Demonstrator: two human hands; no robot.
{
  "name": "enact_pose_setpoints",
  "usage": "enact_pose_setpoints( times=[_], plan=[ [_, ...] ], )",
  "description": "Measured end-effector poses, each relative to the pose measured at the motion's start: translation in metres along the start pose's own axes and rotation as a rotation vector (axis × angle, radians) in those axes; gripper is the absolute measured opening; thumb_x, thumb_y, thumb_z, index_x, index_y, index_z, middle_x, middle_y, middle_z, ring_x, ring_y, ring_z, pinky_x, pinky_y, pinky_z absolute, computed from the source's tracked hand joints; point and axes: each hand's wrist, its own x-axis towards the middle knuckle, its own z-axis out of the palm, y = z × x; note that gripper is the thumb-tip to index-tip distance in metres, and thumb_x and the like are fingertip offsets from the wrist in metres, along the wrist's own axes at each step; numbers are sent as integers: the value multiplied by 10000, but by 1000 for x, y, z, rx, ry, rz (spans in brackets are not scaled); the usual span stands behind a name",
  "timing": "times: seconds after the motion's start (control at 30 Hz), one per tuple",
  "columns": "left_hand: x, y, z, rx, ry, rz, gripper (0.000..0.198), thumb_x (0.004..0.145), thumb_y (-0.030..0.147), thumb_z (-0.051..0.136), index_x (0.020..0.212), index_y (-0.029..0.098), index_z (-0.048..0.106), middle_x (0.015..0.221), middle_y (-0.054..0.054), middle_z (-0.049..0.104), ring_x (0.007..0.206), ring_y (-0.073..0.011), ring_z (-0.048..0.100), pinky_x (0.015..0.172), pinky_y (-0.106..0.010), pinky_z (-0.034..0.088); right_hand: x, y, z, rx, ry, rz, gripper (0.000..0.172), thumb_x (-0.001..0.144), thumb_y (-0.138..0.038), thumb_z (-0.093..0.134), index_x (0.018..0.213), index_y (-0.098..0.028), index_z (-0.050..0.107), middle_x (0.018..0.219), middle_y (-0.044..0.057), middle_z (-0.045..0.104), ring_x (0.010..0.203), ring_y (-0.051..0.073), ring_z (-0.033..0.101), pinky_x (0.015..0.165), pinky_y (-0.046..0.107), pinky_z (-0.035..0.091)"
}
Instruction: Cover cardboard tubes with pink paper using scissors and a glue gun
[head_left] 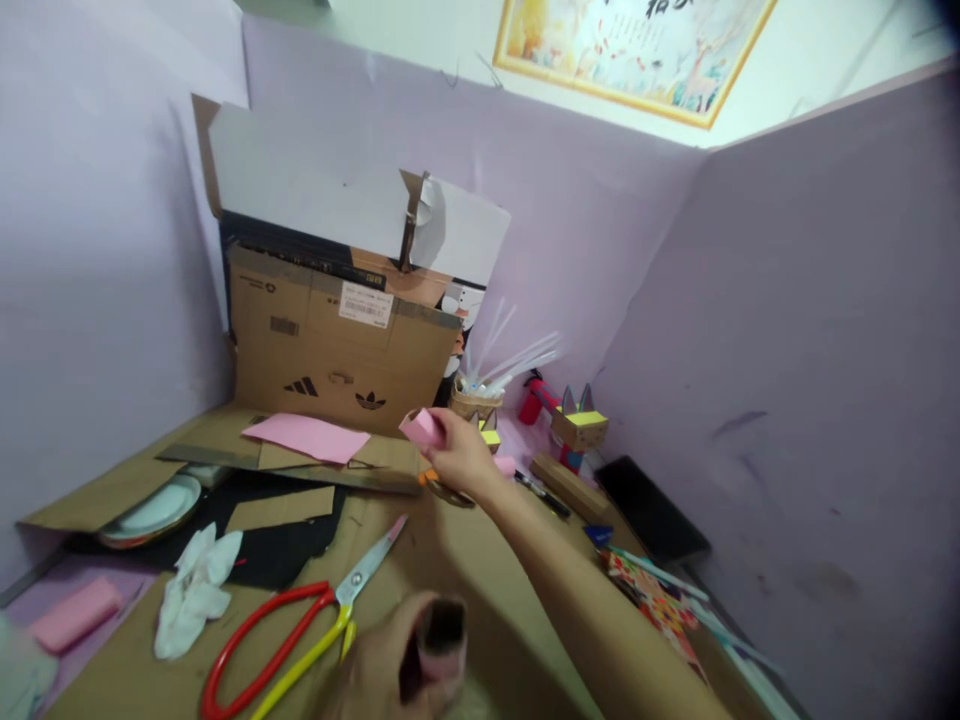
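Note:
Near the middle, my right hand [465, 455] is stretched forward with its fingers closed on a small folded pink piece [423, 428]. At the bottom centre my left hand [375, 660], blurred, curls round a pink tube [444, 650] whose dark open end faces up. Scissors [346, 592] with one red and one yellow handle lie open on the cardboard beside my left hand. A flat pink sheet [307, 437] rests on cardboard further back, left of my right hand.
An opened cardboard box [330, 340] stands at the back. A straw holder [476, 400] and a cat-faced cardboard figure [581, 428] are right of it. Crumpled tissue [193, 595], plates [157, 508] and a pink roll [76, 612] lie left; a black tray [652, 510] sits right.

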Motion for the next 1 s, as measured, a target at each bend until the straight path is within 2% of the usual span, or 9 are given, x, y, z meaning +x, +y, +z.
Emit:
enact_pose_setpoints(
  times=[0.07, 0.13, 0.2, 0.23, 0.3, 0.4, 0.5, 0.73, 1.0],
  plan=[
    [1, 0, -3, -8, 59, -16, 357, 779, 371, 580, 1115, 252, 561, 1053, -40, 704, 960, -231, 651, 784, -290, 511, -46, 4, -17, 116, 50, 11, 447, 801, -115, 574, 1235, -186, 497, 1152, 68, 649, 1004, 199, 621, 848, 328, 504],
    [4, 3, -3, 0, 130, -49, 395, 773, 308, 604, 1156, 245, 535, 1148, -46, 670, 1042, -234, 619, 884, -333, 479, -98, 10, -26, 229, 90, 27, 438, 809, -144, 540, 1243, -174, 487, 1176, 76, 642, 999, 196, 625, 825, 313, 512],
    [7, 6, 0, 0, 134, -38, 387, 758, 273, 623, 1134, 227, 546, 1116, -51, 678, 1026, -239, 620, 898, -360, 468, -143, 19, -25, 511, 207, 69, 427, 745, -176, 610, 1169, -178, 562, 1118, 84, 674, 978, 232, 629, 826, 353, 506],
    [8, 8, 2, -6, 122, -28, 372, 754, 261, 624, 1118, 223, 552, 1080, -45, 687, 994, -234, 630, 878, -356, 477, -161, 24, -21, 564, 232, 106, 432, 711, -165, 640, 1139, -189, 587, 1093, 76, 686, 966, 235, 631, 832, 358, 502],
    [9, 8, 7, -18, 90, -6, 355, 756, 247, 616, 1105, 222, 557, 1032, -30, 698, 943, -216, 646, 828, -328, 496, -183, 33, -9, 670, 209, 149, 413, 702, -129, 637, 1106, -210, 608, 1075, 61, 694, 971, 229, 633, 859, 363, 494],
    [10, 6, 12, -16, 60, 23, 385, 742, 235, 618, 1122, 217, 560, 1040, -26, 698, 938, -206, 647, 816, -304, 497, -192, 44, 9, 761, 123, 63, 435, 728, -105, 603, 1147, -223, 585, 1125, 57, 676, 1036, 221, 622, 907, 362, 481],
    [12, 4, 13, 16, 62, 35, 393, 733, 242, 619, 1120, 204, 566, 1016, -31, 696, 930, -217, 636, 822, -318, 484, -189, 51, 17, 736, 109, -10, 486, 720, -83, 608, 1184, -222, 570, 1172, 57, 653, 1080, 218, 600, 949, 352, 455],
    [15, 3, 12, 77, 35, 44, 409, 723, 287, 652, 1116, 211, 570, 983, -21, 688, 900, -227, 620, 796, -331, 470, -192, 55, 21, 632, 116, -16, 463, 732, -44, 588, 1161, -219, 592, 1087, 43, 681, 1010, 212, 610, 917, 335, 453],
    [19, -5, 13, 63, -1, 53, 383, 716, 286, 663, 1079, 208, 568, 947, -6, 681, 854, -203, 624, 753, -300, 482, -191, 56, 25, 598, 121, -24, 407, 762, -80, 579, 1145, -221, 586, 1072, 55, 682, 1023, 224, 602, 966, 373, 420]
  ],
)
